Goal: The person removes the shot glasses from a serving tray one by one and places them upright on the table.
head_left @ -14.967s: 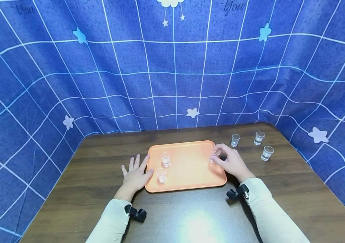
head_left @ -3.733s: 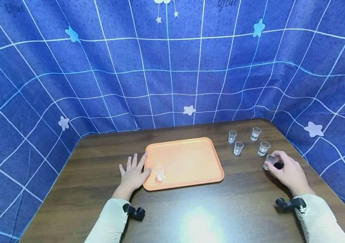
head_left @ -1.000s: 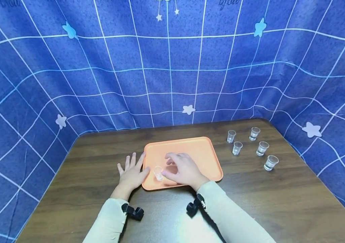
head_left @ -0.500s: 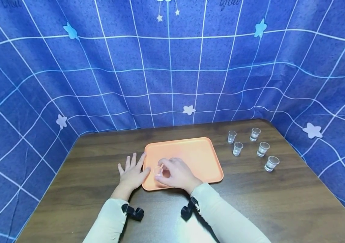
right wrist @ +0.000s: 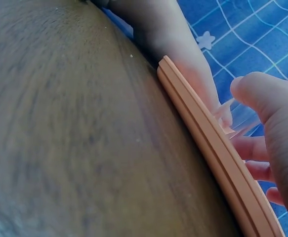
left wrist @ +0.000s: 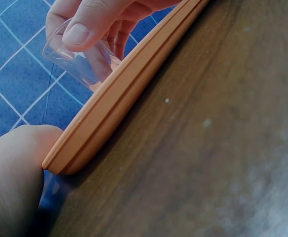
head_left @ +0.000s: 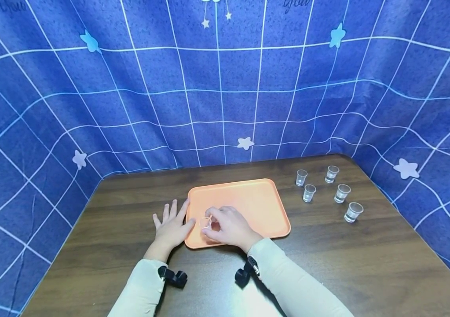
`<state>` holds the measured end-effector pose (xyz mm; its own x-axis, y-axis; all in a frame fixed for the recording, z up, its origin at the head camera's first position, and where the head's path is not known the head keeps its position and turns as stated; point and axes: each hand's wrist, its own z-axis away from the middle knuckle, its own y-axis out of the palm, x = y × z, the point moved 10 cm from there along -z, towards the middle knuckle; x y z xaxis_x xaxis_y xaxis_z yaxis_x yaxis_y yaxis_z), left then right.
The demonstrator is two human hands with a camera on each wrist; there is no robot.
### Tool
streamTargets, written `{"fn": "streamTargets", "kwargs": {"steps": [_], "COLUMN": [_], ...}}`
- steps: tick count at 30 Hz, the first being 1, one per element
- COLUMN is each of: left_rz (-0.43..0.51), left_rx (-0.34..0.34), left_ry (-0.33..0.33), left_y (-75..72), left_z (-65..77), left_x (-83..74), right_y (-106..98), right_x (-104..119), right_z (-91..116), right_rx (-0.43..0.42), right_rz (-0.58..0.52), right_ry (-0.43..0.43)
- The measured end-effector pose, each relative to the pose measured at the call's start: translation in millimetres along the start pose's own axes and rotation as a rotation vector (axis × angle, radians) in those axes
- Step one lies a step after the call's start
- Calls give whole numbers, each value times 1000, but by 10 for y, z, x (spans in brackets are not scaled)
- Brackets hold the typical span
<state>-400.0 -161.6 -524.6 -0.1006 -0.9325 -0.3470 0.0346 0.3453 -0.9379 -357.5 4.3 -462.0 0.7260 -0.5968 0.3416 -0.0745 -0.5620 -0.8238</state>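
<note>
A small clear shot glass (head_left: 204,224) stands on the orange tray (head_left: 248,202), near its front left corner. My right hand (head_left: 230,225) reaches over the tray and pinches this glass between thumb and fingers. In the left wrist view, the thumb lies across the side of the glass (left wrist: 67,60), just past the tray's rim. My left hand (head_left: 171,230) is spread out at the tray's left edge, fingers straight, with the thumb against the rim.
Several more shot glasses (head_left: 342,193) stand in a loose cluster on the wooden table (head_left: 129,207), right of the tray. A blue curtain (head_left: 161,88) with white grid lines hangs behind the table and along its sides.
Two glasses have left the tray since the oldest frame, and the right-hand cluster has grown. Over the last second my right hand moved left and took hold of the remaining glass. Left hand still.
</note>
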Motion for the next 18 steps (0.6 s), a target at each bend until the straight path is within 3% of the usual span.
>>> {"fn": "streamTargets", "kwargs": {"steps": [7, 18], "left_rz": [-3, 12], "left_rx": [4, -3], "left_ry": [3, 12], "left_y": [13, -8], "left_z": [4, 24], "left_x": [-2, -10], "right_y": [-149, -504], "right_x": [-106, -531], "right_z": [37, 265], "right_rx": [-50, -141], "right_rz": [-17, -47], "right_ry": [24, 130]}}
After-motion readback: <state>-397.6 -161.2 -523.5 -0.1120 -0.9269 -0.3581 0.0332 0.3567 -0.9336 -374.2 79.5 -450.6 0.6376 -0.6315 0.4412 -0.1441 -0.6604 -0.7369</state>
